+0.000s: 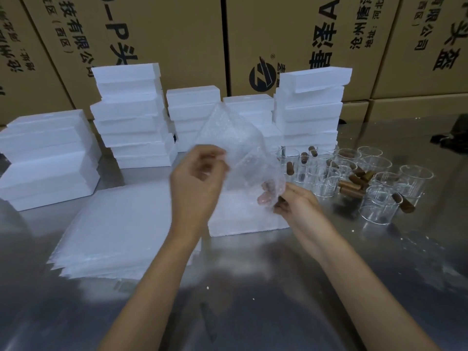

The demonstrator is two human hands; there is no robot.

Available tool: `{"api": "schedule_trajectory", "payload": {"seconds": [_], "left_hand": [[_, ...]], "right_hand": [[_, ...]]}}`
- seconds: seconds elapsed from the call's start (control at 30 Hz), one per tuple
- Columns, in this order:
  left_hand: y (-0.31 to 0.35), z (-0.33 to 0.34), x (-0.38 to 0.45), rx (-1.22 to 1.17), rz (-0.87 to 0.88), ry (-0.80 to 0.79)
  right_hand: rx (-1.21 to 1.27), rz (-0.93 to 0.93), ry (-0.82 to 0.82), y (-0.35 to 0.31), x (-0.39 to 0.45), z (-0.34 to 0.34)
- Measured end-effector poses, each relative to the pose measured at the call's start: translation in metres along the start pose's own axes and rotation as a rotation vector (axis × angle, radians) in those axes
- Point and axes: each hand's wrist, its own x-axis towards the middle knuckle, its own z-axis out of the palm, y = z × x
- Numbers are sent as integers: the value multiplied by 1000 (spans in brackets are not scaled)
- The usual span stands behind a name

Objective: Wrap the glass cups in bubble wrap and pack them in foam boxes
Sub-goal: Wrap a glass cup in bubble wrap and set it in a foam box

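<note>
Several tall cardboard cartons (162,34) printed with black characters wall off the back of the steel tabletop (278,300). In front of them stand stacks of white foam boxes (131,115), one lower pile (48,158) off to the left, and one foam box (248,219) lying flat just beyond the wrists. A fanned pile of bubble wrap sheets (121,231) lies on the tabletop at the near left, under the left forearm. To the right sits a cluster of bare glass cups (379,183) with brown handles, some upright and some tipped.

Both hands are raised above the flat foam box, with a single bubble wrap sheet (233,138) rising in a peak between them. The right hand (296,201) grips the bundle low down, fingers curled round it, and a brown handle (281,202) pokes out at its fingertips, so a cup seems to be inside the wrap, though the glass itself is too veiled to make out. The left hand (197,178) has its fingers curled in, pinching the sheet's loose left edge.

The wrapped cup lies right of the left hand and directly over the flat foam box, so the loose upper corner would likely fold down and rightward. The right hand is nearer the bare cups.
</note>
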Motion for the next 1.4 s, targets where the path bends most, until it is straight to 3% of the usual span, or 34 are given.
{"api": "schedule_trajectory", "payload": {"seconds": [0.07,0.1,0.17,0.27,0.43,0.6,0.8,1.1,1.17,1.3,1.37,1.4], "left_hand": [[-9,-13,8,262,128,203],[-15,-20,13,330,109,214],[-22,-30,23,281,-74,93],[-27,-37,27,28,-324,-171],[-35,-32,20,-154,-459,-444],[-32,-20,12,-301,-549,-536],[-29,2,2,-357,-708,-481],[-25,6,0,-549,-689,-489],[-23,6,1,-582,-696,-446],[-22,2,6,-808,-641,-338],[-22,-1,9,-929,-631,-315],[-22,-2,9,-979,-631,-305]], "right_hand": [[-27,-13,-39,0,0,-2],[-30,-19,-67,0,-1,-2],[5,-24,-113,-1,-3,-1],[-1,-35,-159,0,-5,2],[-67,-47,-212,-4,-11,4],[-37,50,-223,-2,-12,5],[-108,24,-265,-5,-21,14],[-293,-126,-209,-14,-22,9],[-242,-200,-105,-16,-21,9],[-10,-308,287,-19,-12,-3],[92,-205,296,-21,-4,-11],[145,-131,189,-21,-3,-13]]}}
